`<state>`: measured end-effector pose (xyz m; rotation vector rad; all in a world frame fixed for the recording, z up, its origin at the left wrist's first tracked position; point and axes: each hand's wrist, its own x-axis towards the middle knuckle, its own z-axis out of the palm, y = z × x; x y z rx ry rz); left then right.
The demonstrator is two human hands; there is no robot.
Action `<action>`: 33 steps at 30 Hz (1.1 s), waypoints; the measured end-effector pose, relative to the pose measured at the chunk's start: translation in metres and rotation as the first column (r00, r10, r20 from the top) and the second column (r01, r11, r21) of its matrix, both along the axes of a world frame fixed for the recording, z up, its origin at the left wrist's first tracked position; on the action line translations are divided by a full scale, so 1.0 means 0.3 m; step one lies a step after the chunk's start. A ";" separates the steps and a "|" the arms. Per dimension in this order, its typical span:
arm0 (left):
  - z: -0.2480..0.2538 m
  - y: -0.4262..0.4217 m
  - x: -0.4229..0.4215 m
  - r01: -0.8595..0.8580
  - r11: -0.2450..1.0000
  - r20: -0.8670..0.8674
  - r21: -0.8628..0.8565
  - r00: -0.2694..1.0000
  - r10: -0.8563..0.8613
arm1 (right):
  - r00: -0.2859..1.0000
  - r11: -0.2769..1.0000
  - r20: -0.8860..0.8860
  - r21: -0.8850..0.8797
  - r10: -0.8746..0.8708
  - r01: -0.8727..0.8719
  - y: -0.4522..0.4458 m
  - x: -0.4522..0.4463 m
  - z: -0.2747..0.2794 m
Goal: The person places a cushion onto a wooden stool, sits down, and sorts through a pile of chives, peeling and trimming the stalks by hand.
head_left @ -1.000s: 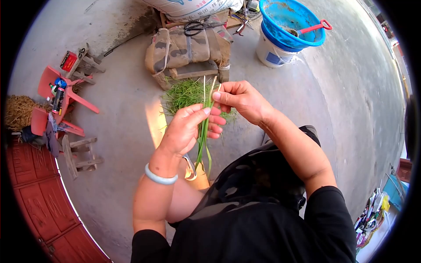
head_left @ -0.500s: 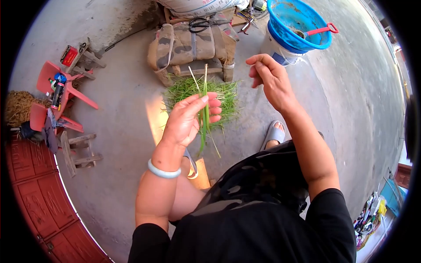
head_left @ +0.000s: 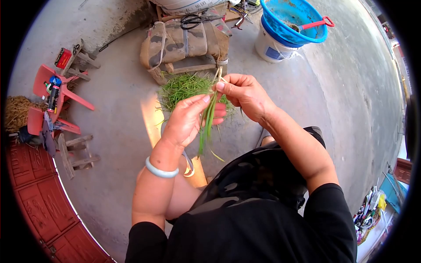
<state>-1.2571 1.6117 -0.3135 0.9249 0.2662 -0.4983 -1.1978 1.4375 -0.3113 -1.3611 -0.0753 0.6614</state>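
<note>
My left hand (head_left: 183, 119), with a pale bangle (head_left: 161, 169) on its wrist, grips a few long green chives (head_left: 208, 117) between thumb and fingers. Their pale stem ends point up and away from me, and the leaves hang down toward my lap. From the right, my right hand (head_left: 246, 94) pinches the same stalks near the pale ends, just above the left thumb. Beneath and behind the hands, a loose pile of thin green chives (head_left: 182, 90) lies on the concrete floor, partly hidden by the hands.
Beyond the pile stands a low stool with a camouflage cushion (head_left: 184, 41), scissors (head_left: 195, 20) on top. A blue basin (head_left: 302, 37) holding a red-handled tool (head_left: 318, 24) sits on a white bucket (head_left: 272, 48). Left are a red chair (head_left: 66, 94) and a wooden stool (head_left: 76, 151).
My right hand has come down and left from the air and now pinches the chives near their pale ends. The left hand keeps its hold. The view has shifted slightly.
</note>
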 end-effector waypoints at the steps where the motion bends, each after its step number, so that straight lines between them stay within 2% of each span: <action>1: -0.009 0.008 0.006 0.004 1.000 0.023 0.019 1.000 -0.004 | 1.000 1.000 -0.020 0.013 -0.001 0.001 -0.003 0.003 0.001; 8: -0.031 0.016 0.023 -0.017 0.993 0.072 0.117 0.997 0.009 | 0.996 0.995 -0.084 0.099 -0.005 0.013 -0.010 0.027 -0.031; 17: -0.012 0.006 0.019 -0.006 0.978 0.007 0.207 1.000 0.005 | 0.993 0.995 -0.116 0.101 0.017 -0.005 0.016 0.013 -0.074; 22: -0.032 0.003 0.008 -0.051 0.965 0.057 0.259 0.998 0.038 | 0.993 0.996 -0.113 0.082 0.025 -0.016 0.025 -0.006 -0.068; 24: -0.031 0.005 0.013 -0.099 0.953 0.086 0.285 0.993 0.078 | 0.996 0.999 -0.080 0.022 0.049 -0.048 0.018 0.007 -0.055; 27: -0.030 0.008 0.011 -0.149 0.940 0.134 0.308 0.985 0.112 | 0.976 0.990 0.199 -0.129 0.089 -0.064 0.019 0.011 -0.054; 28: -0.019 -0.003 0.012 -0.176 0.923 0.133 0.342 0.981 0.138 | 0.959 0.972 0.267 -0.233 0.094 -0.031 0.014 0.004 -0.039; 31: -0.023 -0.019 0.010 -0.206 0.892 0.188 0.402 0.972 0.140 | 0.913 0.921 0.392 -0.386 0.116 0.049 0.014 -0.013 -0.021; 33: -0.026 -0.022 0.014 -0.212 0.887 0.212 0.410 0.968 0.133 | 0.898 0.906 0.431 -0.411 0.091 0.106 0.007 -0.012 -0.015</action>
